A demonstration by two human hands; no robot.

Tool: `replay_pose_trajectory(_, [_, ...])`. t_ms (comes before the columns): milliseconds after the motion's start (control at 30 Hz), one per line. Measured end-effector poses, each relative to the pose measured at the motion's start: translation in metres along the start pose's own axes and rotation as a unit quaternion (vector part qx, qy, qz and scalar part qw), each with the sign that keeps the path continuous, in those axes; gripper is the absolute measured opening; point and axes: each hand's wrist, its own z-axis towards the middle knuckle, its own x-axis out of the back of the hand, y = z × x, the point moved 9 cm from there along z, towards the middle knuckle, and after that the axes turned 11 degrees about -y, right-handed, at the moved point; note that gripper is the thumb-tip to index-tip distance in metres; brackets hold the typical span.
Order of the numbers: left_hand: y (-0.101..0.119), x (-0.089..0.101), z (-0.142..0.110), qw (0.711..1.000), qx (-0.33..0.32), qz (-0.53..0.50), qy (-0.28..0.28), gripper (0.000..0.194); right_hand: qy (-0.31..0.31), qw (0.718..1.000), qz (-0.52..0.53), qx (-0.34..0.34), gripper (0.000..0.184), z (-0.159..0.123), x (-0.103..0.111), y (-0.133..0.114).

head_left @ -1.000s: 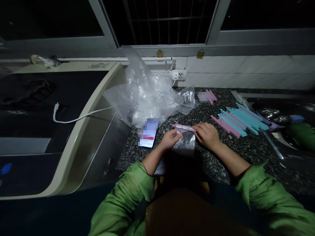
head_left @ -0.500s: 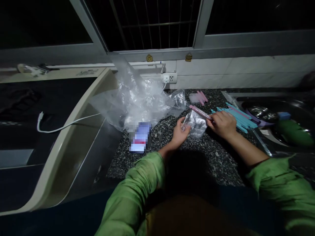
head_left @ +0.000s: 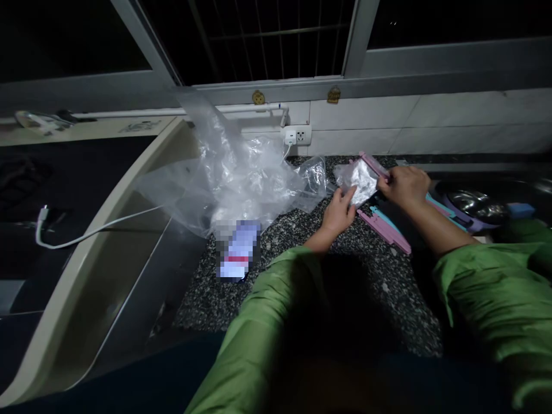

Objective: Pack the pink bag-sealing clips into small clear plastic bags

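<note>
One end of a pink strip (head_left: pixel 371 164) is gripped by the right hand (head_left: pixel 407 184), its fingers closed around it. The strip is held aslant along the upper right edge of a small clear plastic bag (head_left: pixel 364 178) (whether it is clamped onto the film cannot be told). The bag's lower left edge is met by the left hand (head_left: pixel 338 214), its fingers loosely spread; whether any film is pinched there cannot be made out.

Just below the bag, a few pink strips (head_left: pixel 386 233) are laid on the dark speckled surface (head_left: pixel 202 299), with a blue strip (head_left: pixel 393 224) beside them. More blue strips (head_left: pixel 446 211) are partly covered by the right forearm.

To the left of the hands, a large crumpled sheet of clear plastic (head_left: pixel 254 178) is heaped, and a phone (head_left: pixel 239 250) with a lit, blurred screen is set at its near edge. A white charger (head_left: pixel 290 138) is plugged into the wall socket (head_left: pixel 304 135) behind. A white cable (head_left: pixel 116 221) is draped over the cream-edged appliance (head_left: pixel 129 230) at far left. On the right, a metal bowl (head_left: pixel 474 204) is seen near a blue block (head_left: pixel 520 210).
</note>
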Motion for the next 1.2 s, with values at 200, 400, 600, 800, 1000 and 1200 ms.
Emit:
replay_pose_trajectory(200, [-0.001,-0.013,0.032,0.998,-0.033,0.045,-0.018,0.051,-0.019,0.997,0.042,-0.069,0.032,0.032,-0.023,0.015])
replay_pose_trajectory(400, [-0.01,-0.015,0.05,0.997,-0.027,0.066,-0.004,0.051,-0.054,0.983,0.073,-0.163,0.034,0.049,-0.051,0.029])
replay_pose_trajectory(600, [-0.015,-0.018,0.059,0.996,-0.026,0.09,-0.006,0.044,-0.09,0.973,0.071,-0.199,0.038,0.059,-0.073,0.035])
replay_pose_trajectory(800, [-0.016,-0.019,0.06,0.995,-0.03,0.091,-0.006,0.037,-0.122,0.968,0.058,-0.21,0.04,0.058,-0.085,0.034])
replay_pose_trajectory(1000, [-0.011,-0.023,0.055,0.992,-0.038,0.118,-0.035,0.034,-0.164,0.959,0.058,-0.222,0.039,0.055,-0.091,0.034])
replay_pose_trajectory(1200, [-0.006,-0.017,0.036,0.988,-0.045,0.14,-0.041,0.033,-0.127,0.977,0.048,-0.167,0.039,0.055,-0.073,0.023])
